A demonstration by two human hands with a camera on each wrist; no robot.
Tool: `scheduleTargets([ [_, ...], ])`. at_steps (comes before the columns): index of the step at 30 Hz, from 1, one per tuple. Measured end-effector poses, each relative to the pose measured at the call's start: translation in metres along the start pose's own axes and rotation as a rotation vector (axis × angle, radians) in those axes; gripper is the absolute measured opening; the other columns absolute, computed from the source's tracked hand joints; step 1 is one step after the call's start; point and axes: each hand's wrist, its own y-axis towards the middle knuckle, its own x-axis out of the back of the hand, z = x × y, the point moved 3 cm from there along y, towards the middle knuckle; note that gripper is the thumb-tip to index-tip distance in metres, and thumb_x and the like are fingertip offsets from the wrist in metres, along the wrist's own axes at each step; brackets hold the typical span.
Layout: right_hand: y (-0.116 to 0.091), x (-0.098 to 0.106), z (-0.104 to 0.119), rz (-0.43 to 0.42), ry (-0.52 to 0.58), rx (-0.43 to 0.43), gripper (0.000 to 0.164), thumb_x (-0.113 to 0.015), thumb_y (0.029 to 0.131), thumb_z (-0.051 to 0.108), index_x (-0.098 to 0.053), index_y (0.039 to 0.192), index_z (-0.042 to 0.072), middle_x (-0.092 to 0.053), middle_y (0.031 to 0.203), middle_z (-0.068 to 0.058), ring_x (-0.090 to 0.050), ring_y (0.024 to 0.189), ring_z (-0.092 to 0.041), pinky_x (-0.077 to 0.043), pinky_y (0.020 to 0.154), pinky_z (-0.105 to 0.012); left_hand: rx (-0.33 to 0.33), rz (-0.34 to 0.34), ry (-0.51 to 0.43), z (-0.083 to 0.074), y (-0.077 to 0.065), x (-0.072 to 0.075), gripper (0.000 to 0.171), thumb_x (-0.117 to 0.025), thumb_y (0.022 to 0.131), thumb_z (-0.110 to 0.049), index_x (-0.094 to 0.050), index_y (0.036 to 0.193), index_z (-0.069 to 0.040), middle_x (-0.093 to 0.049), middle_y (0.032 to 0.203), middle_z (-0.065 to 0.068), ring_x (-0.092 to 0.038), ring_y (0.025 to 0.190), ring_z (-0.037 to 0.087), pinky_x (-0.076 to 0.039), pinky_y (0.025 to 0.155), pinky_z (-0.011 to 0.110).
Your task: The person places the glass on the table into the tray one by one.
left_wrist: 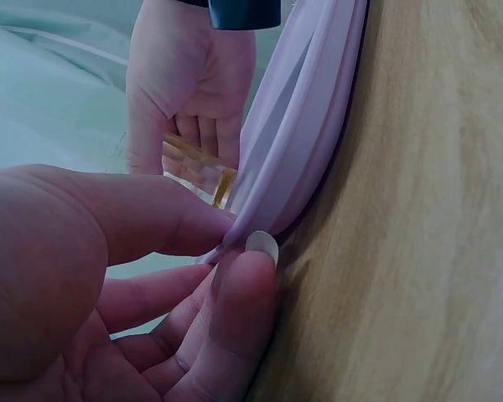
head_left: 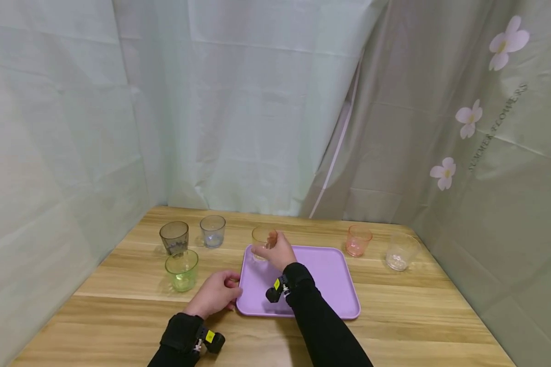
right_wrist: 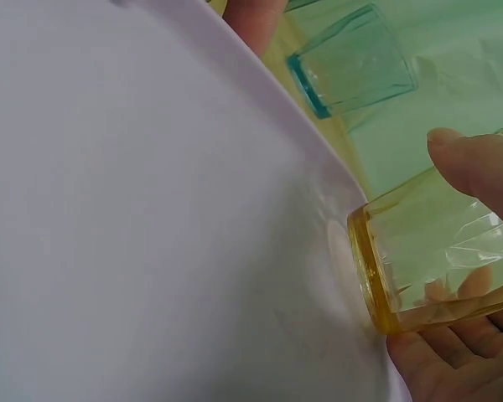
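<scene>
My right hand grips a clear yellow glass by its side, over the far left corner of a purple tray. In the right wrist view the base of the yellow glass is close over the tray surface, with thumb and fingers on opposite sides. At the tray's left edge, my left hand pinches the rim. The left wrist view has the left thumb on top of the tray rim and a fingertip beneath it.
Left of the tray stand a green glass, a dark grey glass and a pale blue glass. To its right are a pink glass and a colourless glass. Curtains hang around the wooden table.
</scene>
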Motion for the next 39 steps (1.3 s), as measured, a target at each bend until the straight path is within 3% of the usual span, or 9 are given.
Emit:
scheduleTargets([
  [10, 0.002, -0.004, -0.008, -0.008, -0.014, 0.009, 0.065, -0.088, 0.091, 0.024, -0.052, 0.14, 0.001, -0.064, 0.134, -0.018, -0.062, 0.121, -0.029, -0.054, 0.11, -0.047, 0.018, 0.005, -0.008, -0.001, -0.001, -0.002, 0.041, -0.073, 0.095, 0.003, -0.065, 0.135, 0.01, -0.068, 0.097, 0.013, -0.066, 0.07, 0.021, -0.063, 0.062, 0.037],
  [22, 0.004, -0.005, -0.012, -0.007, -0.015, -0.009, 0.084, -0.089, 0.091, 0.023, -0.045, 0.156, -0.005, -0.057, 0.154, -0.027, -0.059, 0.141, -0.041, -0.049, 0.122, -0.054, 0.026, 0.011, 0.006, -0.002, 0.0, -0.003, 0.042, -0.074, 0.096, 0.002, -0.064, 0.137, 0.01, -0.067, 0.098, 0.013, -0.066, 0.07, 0.021, -0.063, 0.062, 0.036],
  [39, 0.001, 0.01, 0.0, 0.005, -0.024, 0.039, 0.096, -0.092, 0.089, 0.026, -0.037, 0.162, -0.004, -0.046, 0.159, -0.028, -0.053, 0.144, -0.042, -0.047, 0.122, -0.054, 0.013, 0.004, 0.028, 0.003, 0.002, 0.0, 0.043, -0.074, 0.097, 0.0, -0.064, 0.138, 0.01, -0.07, 0.1, 0.014, -0.067, 0.07, 0.02, -0.063, 0.063, 0.037],
])
